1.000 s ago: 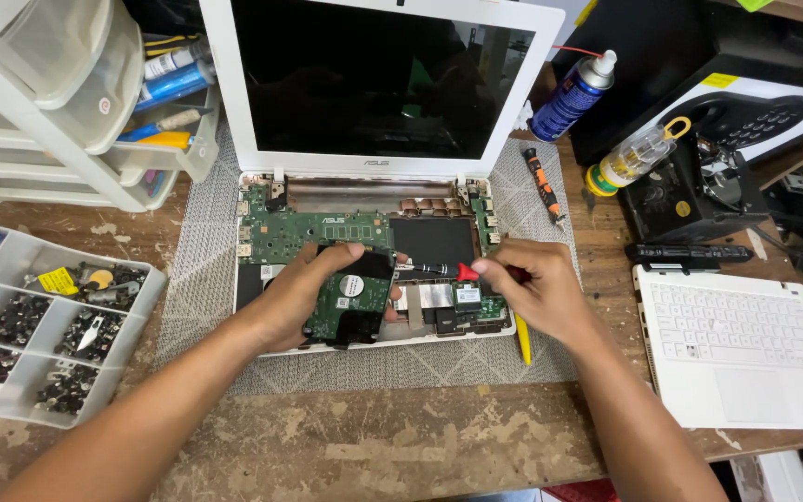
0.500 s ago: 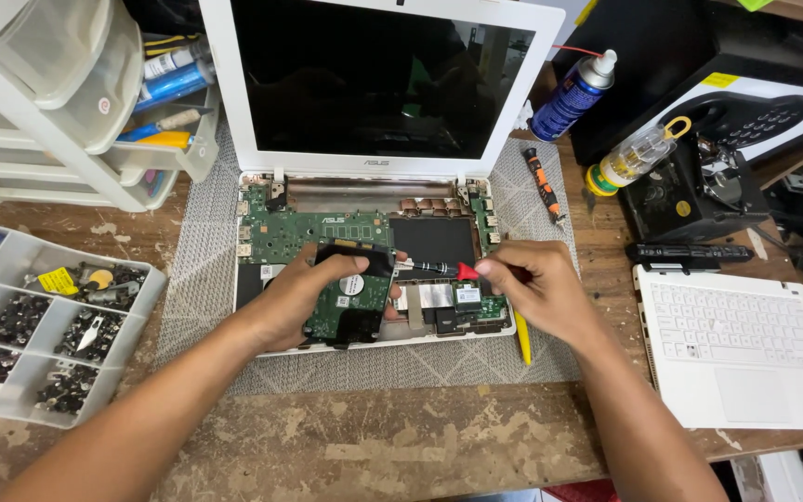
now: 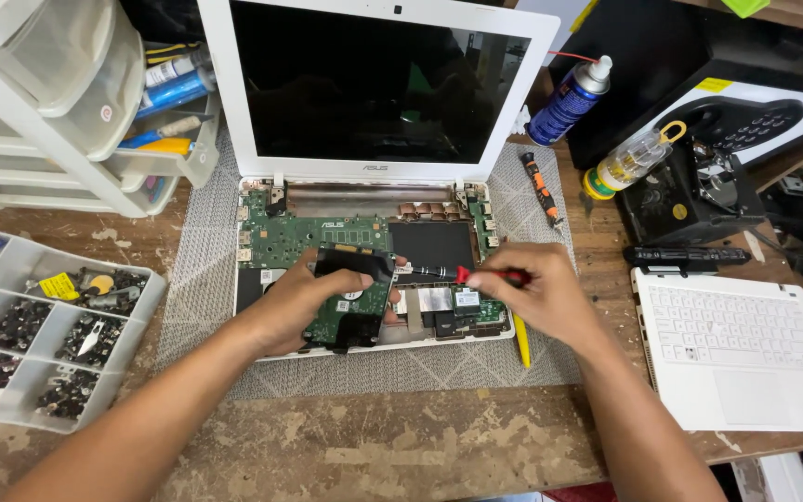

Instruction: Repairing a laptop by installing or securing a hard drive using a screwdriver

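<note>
working inside the opened laptop [image 3: 262,279], we gripped the hard drive [image 3: 350,307] in our left hand [image 3: 304,302], tilted up over its bay, while our right hand [image 3: 536,293] clenched a red screwdriver [image 3: 457,273]; the keyboard cover [image 3: 741,358] lay aside, reassembly not begun.

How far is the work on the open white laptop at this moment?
Done: the keyboard cover lies off at the side, and the laptop's boards are bare. In hand: the left hand holds the hard drive tilted up, while the right hand points a red screwdriver at it. Left: the drive is not yet clear of the laptop.
</note>
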